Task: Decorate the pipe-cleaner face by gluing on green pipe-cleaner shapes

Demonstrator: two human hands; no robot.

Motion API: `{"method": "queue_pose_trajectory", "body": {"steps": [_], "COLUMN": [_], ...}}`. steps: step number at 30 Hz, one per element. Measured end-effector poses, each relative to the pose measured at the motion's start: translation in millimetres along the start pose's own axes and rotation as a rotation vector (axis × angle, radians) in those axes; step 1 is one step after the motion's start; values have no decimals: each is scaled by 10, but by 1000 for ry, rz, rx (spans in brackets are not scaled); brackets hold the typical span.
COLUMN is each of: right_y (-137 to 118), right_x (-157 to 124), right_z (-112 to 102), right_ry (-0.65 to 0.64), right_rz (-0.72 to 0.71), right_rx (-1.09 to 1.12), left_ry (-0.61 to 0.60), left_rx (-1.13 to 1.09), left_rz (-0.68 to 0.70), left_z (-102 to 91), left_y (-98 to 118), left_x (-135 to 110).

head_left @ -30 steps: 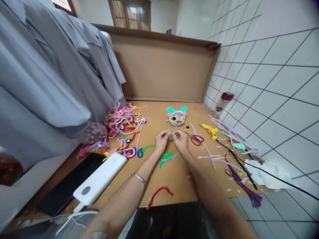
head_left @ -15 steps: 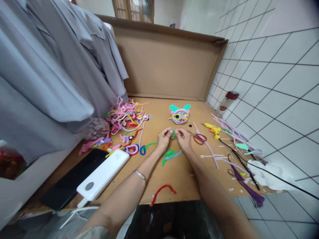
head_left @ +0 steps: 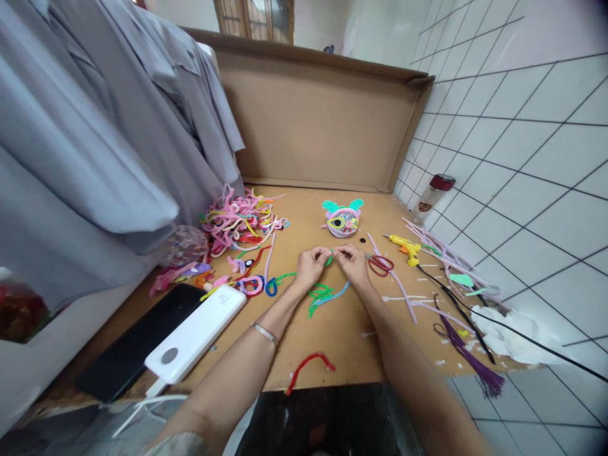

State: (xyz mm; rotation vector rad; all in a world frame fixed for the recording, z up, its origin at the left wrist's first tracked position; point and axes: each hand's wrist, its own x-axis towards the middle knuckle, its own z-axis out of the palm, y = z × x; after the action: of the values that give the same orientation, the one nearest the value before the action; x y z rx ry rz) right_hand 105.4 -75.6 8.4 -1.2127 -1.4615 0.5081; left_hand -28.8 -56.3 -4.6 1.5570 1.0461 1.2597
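Observation:
Between my two hands is a short piece of green pipe cleaner, mostly covered by the fingers. My left hand pinches it from the left, and my right hand pinches its other side, the fingertips almost touching. Just beyond them stands a small decorated figure with turquoise ears and a yellow-rimmed eye. Below the hands lies a bunch of green pipe cleaners with a light blue one. Red-handled scissors rest beside my right hand, their blades partly hidden by it.
A tangled heap of pipe cleaners lies at the left, behind a white power bank and a black phone-like slab. On the right are a yellow glue gun with its cord, a purple tassel and a jar.
My hands have drawn slightly closer together around the green pipe cleaner, and less of it shows. The right hand now covers more of the scissors' blades.

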Motion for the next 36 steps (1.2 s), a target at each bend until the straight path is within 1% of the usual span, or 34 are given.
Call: {"method": "queue_pose_trajectory", "body": {"steps": [6, 9, 12, 16, 18, 22, 27, 30, 36], "right_y": [36, 37, 24, -6, -16, -5, 44, 34, -118], "right_x": [38, 35, 24, 11, 10, 27, 60, 57, 18], "right_z": [-34, -28, -1, 28, 27, -7, -61, -85, -130], "right_ry": [-51, -59, -20, 6, 1, -22, -117, -178, -319], "right_rz": [130, 198, 254, 301, 279, 212, 266, 257, 69], "right_rx": [69, 112, 167, 237, 220, 147, 223, 196, -69], "left_ry": [-81, -107, -98, -119, -135, -115, -110, -114, -121], "left_rx": [179, 197, 107, -148, -236, -302, -337, -333, -332], "left_rz": [26, 4, -28, -117, -146, -144, -159, -166, -161], "left_z": [-80, -88, -51, 16, 25, -3, -28, -27, -33], "left_y": [-96, -96, -59, 9, 41, 81, 77, 59, 45], "left_x": [45, 55, 45, 4, -14, -16, 7, 13, 28]}}
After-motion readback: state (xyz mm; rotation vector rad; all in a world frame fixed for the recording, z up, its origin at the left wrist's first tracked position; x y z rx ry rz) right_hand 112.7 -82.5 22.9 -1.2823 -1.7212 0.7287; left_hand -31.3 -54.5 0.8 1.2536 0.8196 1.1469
